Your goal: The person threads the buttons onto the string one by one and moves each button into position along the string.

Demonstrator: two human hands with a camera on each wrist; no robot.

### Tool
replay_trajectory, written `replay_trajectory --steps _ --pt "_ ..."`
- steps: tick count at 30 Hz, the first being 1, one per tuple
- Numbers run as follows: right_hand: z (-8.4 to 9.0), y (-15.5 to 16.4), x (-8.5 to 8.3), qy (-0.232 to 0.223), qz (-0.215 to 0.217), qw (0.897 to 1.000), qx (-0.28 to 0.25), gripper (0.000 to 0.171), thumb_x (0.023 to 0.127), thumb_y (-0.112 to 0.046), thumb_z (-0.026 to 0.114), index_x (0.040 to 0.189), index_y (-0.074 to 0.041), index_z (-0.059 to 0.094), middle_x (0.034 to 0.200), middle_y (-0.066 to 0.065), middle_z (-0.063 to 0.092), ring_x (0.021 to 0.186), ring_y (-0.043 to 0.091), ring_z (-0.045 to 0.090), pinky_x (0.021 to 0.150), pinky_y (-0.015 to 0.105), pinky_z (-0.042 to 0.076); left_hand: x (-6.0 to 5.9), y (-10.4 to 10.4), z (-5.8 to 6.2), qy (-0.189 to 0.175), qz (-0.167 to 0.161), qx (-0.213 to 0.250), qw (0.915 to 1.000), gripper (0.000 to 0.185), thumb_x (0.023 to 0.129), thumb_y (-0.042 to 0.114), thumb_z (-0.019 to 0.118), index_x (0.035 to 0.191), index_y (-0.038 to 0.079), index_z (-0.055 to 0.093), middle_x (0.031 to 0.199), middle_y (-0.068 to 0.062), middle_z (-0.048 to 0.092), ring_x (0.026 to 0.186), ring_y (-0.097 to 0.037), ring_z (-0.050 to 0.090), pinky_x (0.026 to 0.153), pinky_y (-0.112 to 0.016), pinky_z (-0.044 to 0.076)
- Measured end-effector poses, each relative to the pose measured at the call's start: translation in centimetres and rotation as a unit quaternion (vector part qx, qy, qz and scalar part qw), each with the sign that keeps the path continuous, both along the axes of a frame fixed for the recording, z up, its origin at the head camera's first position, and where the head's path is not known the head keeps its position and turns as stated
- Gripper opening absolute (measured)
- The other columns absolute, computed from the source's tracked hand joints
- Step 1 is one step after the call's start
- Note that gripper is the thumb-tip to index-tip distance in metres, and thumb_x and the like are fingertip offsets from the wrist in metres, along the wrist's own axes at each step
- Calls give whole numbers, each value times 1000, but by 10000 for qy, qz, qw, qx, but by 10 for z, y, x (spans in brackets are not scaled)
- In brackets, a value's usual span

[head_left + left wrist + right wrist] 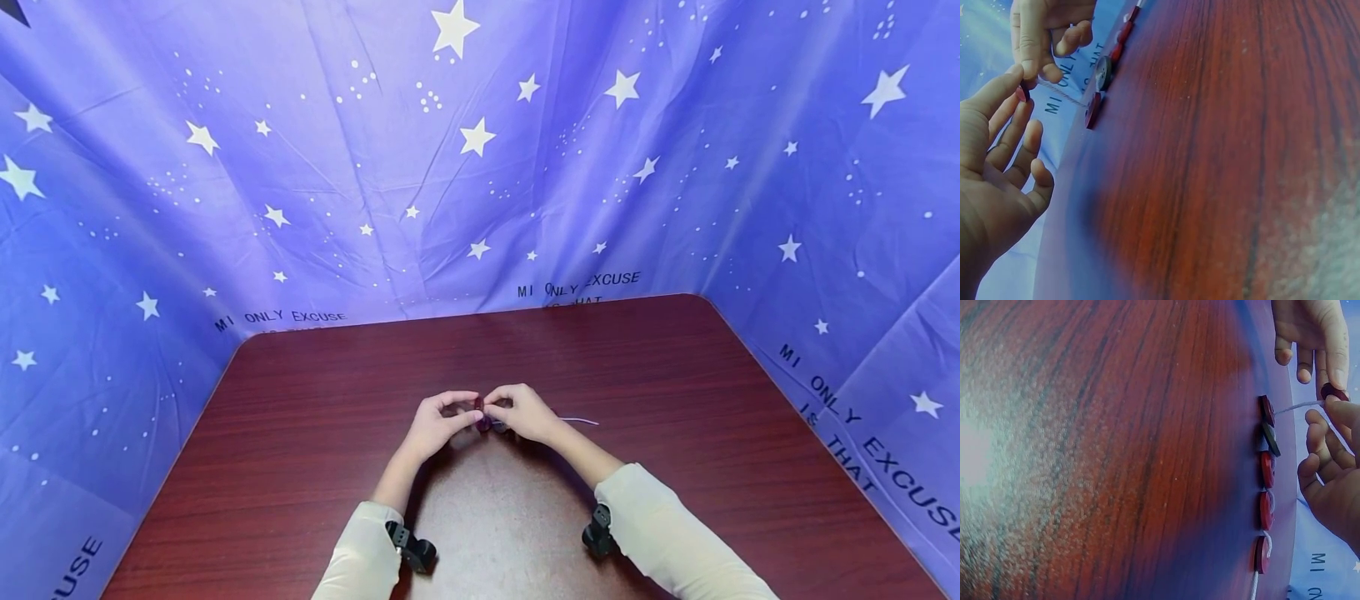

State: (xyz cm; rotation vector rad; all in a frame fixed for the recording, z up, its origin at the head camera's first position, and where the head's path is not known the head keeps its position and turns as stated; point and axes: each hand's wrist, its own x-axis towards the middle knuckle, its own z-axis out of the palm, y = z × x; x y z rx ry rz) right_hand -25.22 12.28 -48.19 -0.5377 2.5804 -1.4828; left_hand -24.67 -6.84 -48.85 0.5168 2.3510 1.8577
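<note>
While my left hand [997,181] pinches a dark red button [1022,92] at center frame, my right hand [1329,469] pinches the string [1297,407]; I judge threading comes next, needing careful hole alignment.

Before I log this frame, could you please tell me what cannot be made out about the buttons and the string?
- Head view: the red buttons sit hidden behind left hand and right hand; count unreadable.
- Right wrist view: the thin white string is cut off by the bottom edge.
- Left wrist view: the small dark red button is mostly covered by fingertips; its holes are unseen.
</note>
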Motion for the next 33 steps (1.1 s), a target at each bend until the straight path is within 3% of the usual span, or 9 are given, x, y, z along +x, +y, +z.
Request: replay_trajectory --steps 4,10,17,23,27,30,33 --pt "-1 0 0 -227 55 9994 -237 14 89 -12 62 95 -2 69 87 11 69 67 28 64 57 31 53 8 1 14 64 32 -43 10000 33 80 3 70 111 -8 63 97 -28 66 80 -22 64 69 -18 50" --pt "-3 -1 -1 -417 128 9977 -525 19 89 -12 60 98 3 69 87 21 68 62 36 58 50 46 50 10 0 19 36 100 -152 9998 34 80 3 71 111 -7 63 98 -27 66 80 -22 62 68 -16 49" --pt "-2 -1 -1 -552 123 9968 -566 24 91 -20 58 97 0 69 81 24 66 55 21 53 43 40 46 11 1 22 458 171 -322 9983 32 78 2 72 108 -8 65 99 -26 65 79 -22 61 71 -22 50" --pt "-2 -2 -1 -510 120 9972 -540 25 91 -24 59 95 -3 71 81 19 68 55 21 55 43 36 47 13 2 25 746 216 -544 9955 31 77 2 73 106 -8 65 99 -24 66 78 -23 60 72 -23 50" --pt "-3 -2 -1 -574 79 9966 -592 23 90 -23 59 95 -3 71 81 21 67 55 19 53 43 37 47 12 1 21 657 216 -419 9967 33 77 2 72 108 -8 64 100 -25 67 80 -26 63 72 -23 51" --pt "-3 -1 -2 -635 18 9957 -667 23 90 -23 59 94 -3 71 80 22 67 53 15 52 41 35 45 6 -1 10 556 317 -284 9975 32 77 3 73 107 -6 65 99 -24 68 79 -26 65 71 -24 52" --pt "-2 -1 -1 -728 -53 9947 -721 24 90 -24 59 94 -3 70 82 21 68 53 12 51 39 29 40 -1 -3 -3 494 483 -284 9972 27 78 7 74 104 0 68 98 -19 70 78 -18 66 70 -21 52"
